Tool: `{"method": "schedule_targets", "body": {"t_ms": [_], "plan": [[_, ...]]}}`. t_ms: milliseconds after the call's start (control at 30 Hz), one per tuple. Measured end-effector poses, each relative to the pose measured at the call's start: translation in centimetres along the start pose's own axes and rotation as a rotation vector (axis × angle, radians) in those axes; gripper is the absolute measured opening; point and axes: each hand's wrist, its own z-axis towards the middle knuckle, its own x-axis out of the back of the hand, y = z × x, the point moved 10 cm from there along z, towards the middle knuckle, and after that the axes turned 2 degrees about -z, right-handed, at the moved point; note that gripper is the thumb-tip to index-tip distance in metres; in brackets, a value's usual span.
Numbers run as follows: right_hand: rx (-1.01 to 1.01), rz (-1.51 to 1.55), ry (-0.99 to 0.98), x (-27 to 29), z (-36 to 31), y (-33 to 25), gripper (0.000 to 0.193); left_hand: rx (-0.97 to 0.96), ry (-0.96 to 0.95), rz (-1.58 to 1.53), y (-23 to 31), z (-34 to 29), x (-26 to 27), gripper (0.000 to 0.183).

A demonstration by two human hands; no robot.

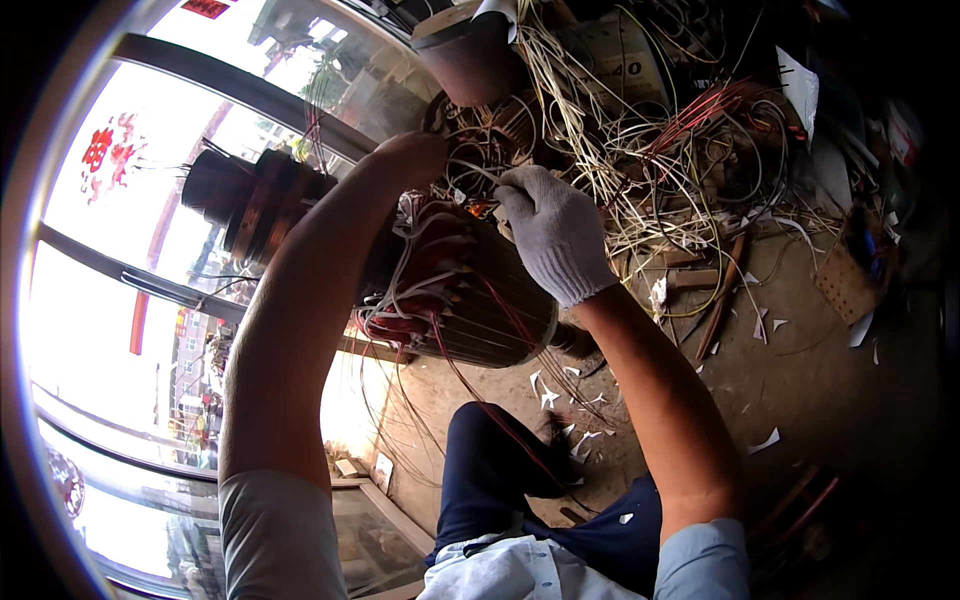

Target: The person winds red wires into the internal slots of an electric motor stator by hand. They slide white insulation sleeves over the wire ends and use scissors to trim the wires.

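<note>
A dark ribbed motor stator [480, 300] with reddish copper windings and white sleeving lies on the dusty work surface in front of me. My left hand [412, 158] is bare and reaches over the far end of the windings, its fingers hidden among the wires. My right hand [553, 232], in a white knitted glove, is closed on thin white and red lead wires [470, 178] at the top of the stator. Red wire strands [470, 385] trail from the stator toward my dark trousers.
A tangled heap of white, yellow and red wires [660, 150] fills the back of the surface. A second motor part [255, 205] sits at the left by a glass window. White paper scraps [570, 410] litter the brown surface [800, 360]. A brown pot [470, 55] stands behind.
</note>
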Motion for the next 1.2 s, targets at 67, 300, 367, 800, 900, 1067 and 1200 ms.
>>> {"method": "schedule_targets", "body": {"t_ms": [67,300,367,800,900,1067,1200], "plan": [[0.066,-0.081,0.007,0.5,-0.2,-0.5,0.012,0.148,0.073,-0.157,-0.7,0.0,0.8,0.023],[0.260,-0.537,-0.140,3.0,-3.9,-1.8,0.022,0.176,0.021,-0.104,-1.0,-0.4,0.4,0.022],[0.234,-0.651,-0.215,4.2,-4.8,-1.3,0.018,0.146,-0.003,-0.083,-0.8,-0.5,0.7,0.021],[0.260,-0.697,-0.128,13.9,-2.5,4.8,0.011,0.102,0.057,-0.035,0.4,-1.0,2.0,0.029],[0.206,-0.778,-0.189,15.3,-2.5,6.7,0.014,0.091,0.045,-0.032,0.2,-0.9,1.8,0.041],[0.133,-0.764,-0.208,19.3,-3.1,10.7,0.014,0.069,0.127,0.021,1.3,-0.6,3.0,0.012],[0.102,-0.725,-0.181,20.0,-3.4,11.6,0.014,0.106,0.089,0.012,-0.6,-0.3,1.1,0.010]]}}
